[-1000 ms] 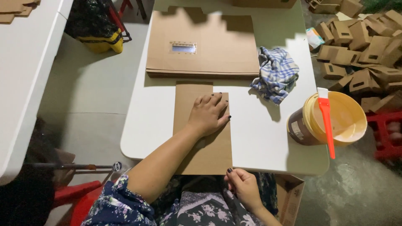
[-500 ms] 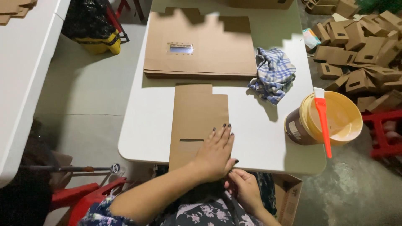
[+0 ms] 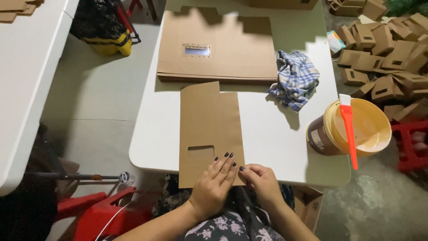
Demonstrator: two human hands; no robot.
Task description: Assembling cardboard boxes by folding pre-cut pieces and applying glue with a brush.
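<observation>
On the far left stands a second table (image 3: 26, 89), its corner bearing a few cardboard scraps. Near it on the floor sit a black-and-yellow bag (image 3: 100, 27) and, nearer the person, a red stool (image 3: 96, 212).

On the white table (image 3: 276, 134) lies one cut card blank (image 3: 209, 134) with a rectangular slot, its near end hanging over the table edge toward the lap. The left hand (image 3: 214, 187) lies flat, fingers spread, pressing that near end down; the right hand (image 3: 263, 183) is curled, pinching the blank's near right corner between thumb and fingers. The step in hand looks like lining up or creasing the bottom flap (a judgement only); a fold there would call for the left palm to hold the sheet firm while the right lifts the edge along a straight line.

Behind lies one stack of blanks (image 3: 218, 49), the top one with a small window. To the right: one checked rag (image 3: 294, 78), one tub (image 3: 352, 129) with one red brush (image 3: 348, 129) across it, and a heap of folded boxes (image 3: 388, 58) (too many to count).
</observation>
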